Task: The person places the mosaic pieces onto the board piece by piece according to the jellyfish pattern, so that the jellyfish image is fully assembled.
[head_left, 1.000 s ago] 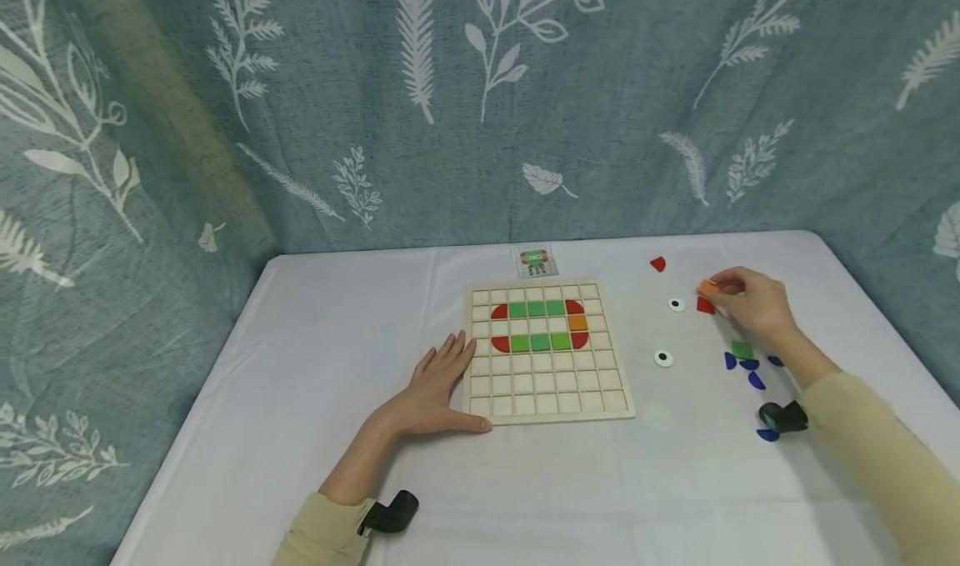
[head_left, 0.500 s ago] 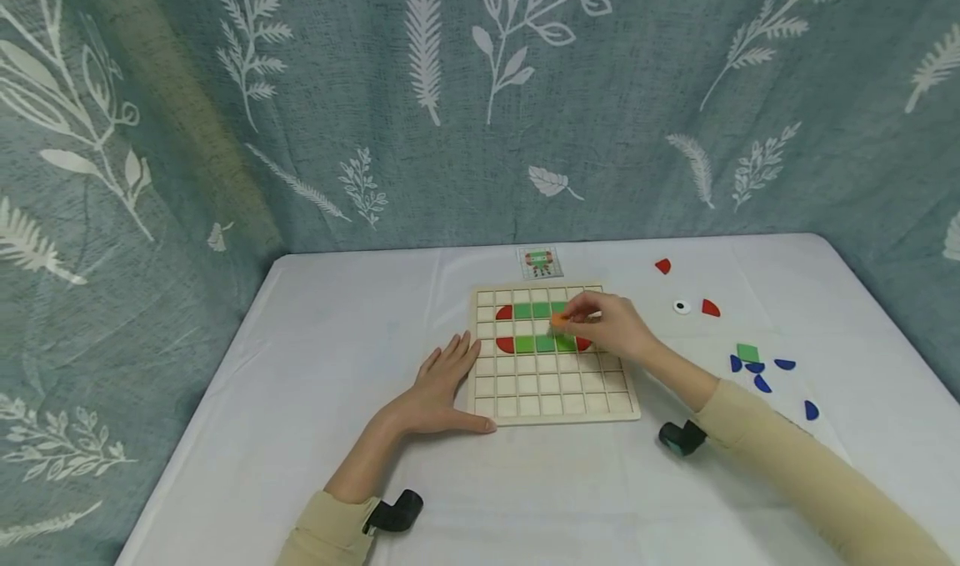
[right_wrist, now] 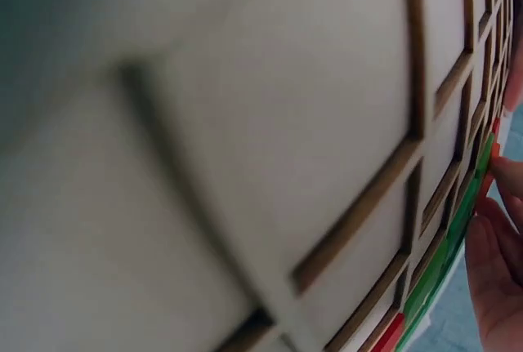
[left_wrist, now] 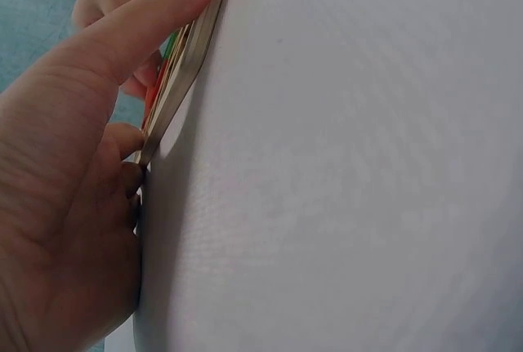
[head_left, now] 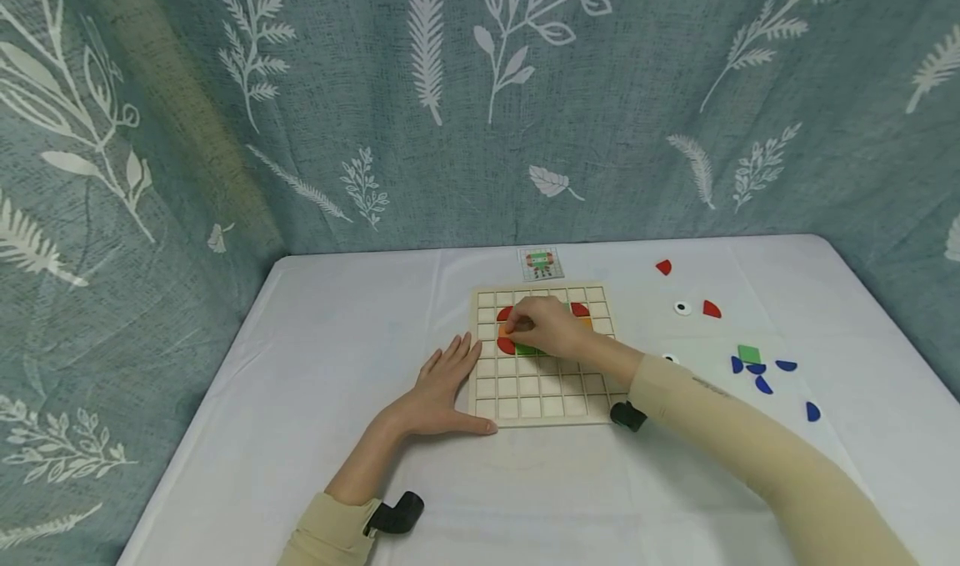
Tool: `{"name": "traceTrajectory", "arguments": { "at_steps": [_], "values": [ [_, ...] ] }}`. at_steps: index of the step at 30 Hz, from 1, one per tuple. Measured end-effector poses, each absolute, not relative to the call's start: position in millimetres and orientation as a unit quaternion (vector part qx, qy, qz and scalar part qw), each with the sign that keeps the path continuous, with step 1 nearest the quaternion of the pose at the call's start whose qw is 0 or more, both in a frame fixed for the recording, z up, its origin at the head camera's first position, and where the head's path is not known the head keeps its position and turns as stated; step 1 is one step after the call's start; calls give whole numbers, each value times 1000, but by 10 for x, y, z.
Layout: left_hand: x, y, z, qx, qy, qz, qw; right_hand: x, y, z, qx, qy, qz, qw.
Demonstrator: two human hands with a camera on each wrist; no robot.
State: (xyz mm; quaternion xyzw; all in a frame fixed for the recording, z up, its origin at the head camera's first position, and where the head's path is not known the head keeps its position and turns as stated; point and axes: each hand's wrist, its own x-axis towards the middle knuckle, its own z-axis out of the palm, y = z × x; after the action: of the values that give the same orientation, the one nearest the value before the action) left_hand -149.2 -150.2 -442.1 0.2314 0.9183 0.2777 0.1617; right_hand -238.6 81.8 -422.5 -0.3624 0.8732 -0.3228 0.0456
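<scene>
Nearest us, our left hand [head_left: 438,387] lies flat on the counter [head_left: 315,399], fingers straight, thumb along the near-left edge of the grid board [head_left: 543,395]. Our right hand [head_left: 547,326] reaches across the board's left-middle cells, fingers curled over an orange piece [head_left: 502,330] just visible at the fingertips; we cannot tell whether it is seated or pinched. The red-and-green outline looks mostly filled. Unplaced at right: blue pieces [head_left: 761,374], green square [head_left: 747,353], white eye discs [head_left: 682,308], red pieces [head_left: 710,308]. Farthest, the pattern card [head_left: 539,262].
</scene>
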Motion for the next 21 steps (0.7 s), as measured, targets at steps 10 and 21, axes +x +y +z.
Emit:
{"name": "traceTrajectory", "arguments": {
  "at_steps": [10, 21],
  "values": [
    [-1489, -1501, -4426, 233, 918, 277, 162, -2407, 835, -4227, -398, 861, -313, 37],
    [-1500, -1487, -4451, 225, 920, 280, 157, -2220, 1388, -4173, -294, 870, -391, 65]
  ]
}}
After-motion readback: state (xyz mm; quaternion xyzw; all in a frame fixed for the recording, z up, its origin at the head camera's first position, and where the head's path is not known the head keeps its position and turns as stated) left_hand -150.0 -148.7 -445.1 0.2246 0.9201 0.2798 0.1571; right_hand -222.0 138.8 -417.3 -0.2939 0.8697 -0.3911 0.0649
